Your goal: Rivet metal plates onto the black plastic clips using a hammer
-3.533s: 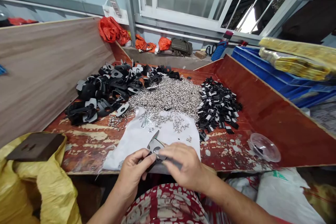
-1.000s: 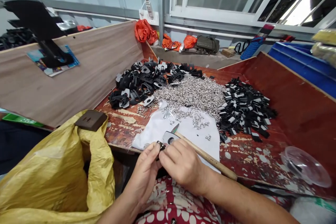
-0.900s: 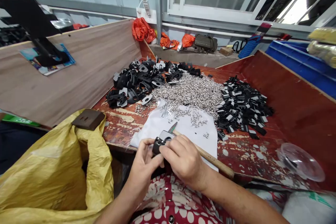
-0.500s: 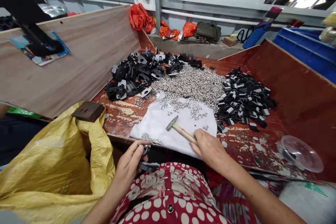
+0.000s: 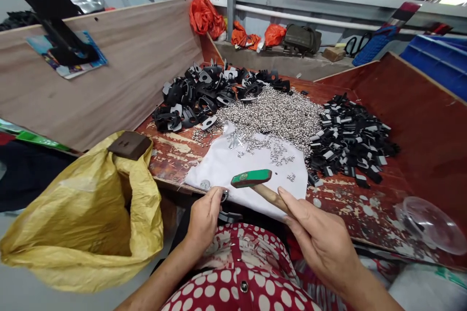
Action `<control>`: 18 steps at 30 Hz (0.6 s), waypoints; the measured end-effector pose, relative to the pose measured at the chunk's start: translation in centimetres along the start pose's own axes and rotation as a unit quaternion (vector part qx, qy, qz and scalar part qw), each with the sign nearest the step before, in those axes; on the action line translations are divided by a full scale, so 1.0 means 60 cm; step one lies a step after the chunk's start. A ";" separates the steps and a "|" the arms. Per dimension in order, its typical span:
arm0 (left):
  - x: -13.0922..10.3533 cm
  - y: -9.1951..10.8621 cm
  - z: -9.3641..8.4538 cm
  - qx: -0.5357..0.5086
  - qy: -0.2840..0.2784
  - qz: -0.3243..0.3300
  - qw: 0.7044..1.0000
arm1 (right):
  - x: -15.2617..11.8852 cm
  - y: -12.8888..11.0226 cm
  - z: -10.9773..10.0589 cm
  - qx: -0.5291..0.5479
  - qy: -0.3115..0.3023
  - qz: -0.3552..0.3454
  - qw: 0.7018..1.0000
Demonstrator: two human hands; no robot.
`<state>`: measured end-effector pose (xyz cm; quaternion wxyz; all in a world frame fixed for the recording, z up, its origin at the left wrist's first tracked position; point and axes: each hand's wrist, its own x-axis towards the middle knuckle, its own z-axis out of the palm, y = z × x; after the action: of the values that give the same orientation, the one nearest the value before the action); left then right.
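Note:
My right hand (image 5: 317, 231) grips the wooden handle of a hammer (image 5: 251, 178) whose green head is raised over the front of a white cloth (image 5: 215, 163). Between the thumb and fingers of my left hand (image 5: 204, 216) is a black curved plastic part (image 5: 230, 216), held at the bench's front edge just below the hammer head. My fingers hide some of that part. Beyond the cloth lies a heap of small shiny metal rivets (image 5: 273, 112), some spilling onto it.
Black curved parts (image 5: 189, 92) are piled at the back left, smaller black clips (image 5: 350, 136) at the right. A yellow sack (image 5: 73, 214) hangs open at my left, with a dark block (image 5: 129, 145) on its rim. A clear plastic bowl (image 5: 432, 226) sits at the right edge.
The hammer has lifted off the cloth, and its head has turned and come nearer. My left hand has shifted right and slightly up in view with the black part. The view has swung somewhat.

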<state>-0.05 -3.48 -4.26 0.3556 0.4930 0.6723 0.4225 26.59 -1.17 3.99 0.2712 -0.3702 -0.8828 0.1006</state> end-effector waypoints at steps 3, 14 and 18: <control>0.000 -0.005 -0.038 -0.068 0.049 -0.049 0.995 | -0.001 0.010 0.006 -0.009 -0.022 0.013 1.000; 0.000 -0.019 -0.029 -0.049 0.004 -0.056 0.997 | -0.003 0.023 0.068 -0.015 -0.137 0.068 0.988; 0.010 -0.020 -0.009 0.045 0.004 0.016 0.999 | 0.004 0.010 0.047 -0.007 -0.118 0.053 0.992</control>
<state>-1.11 -3.20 -5.18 0.3239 0.5174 0.6840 0.3994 25.25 -0.51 1.50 0.1571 -0.4034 -0.8886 0.1518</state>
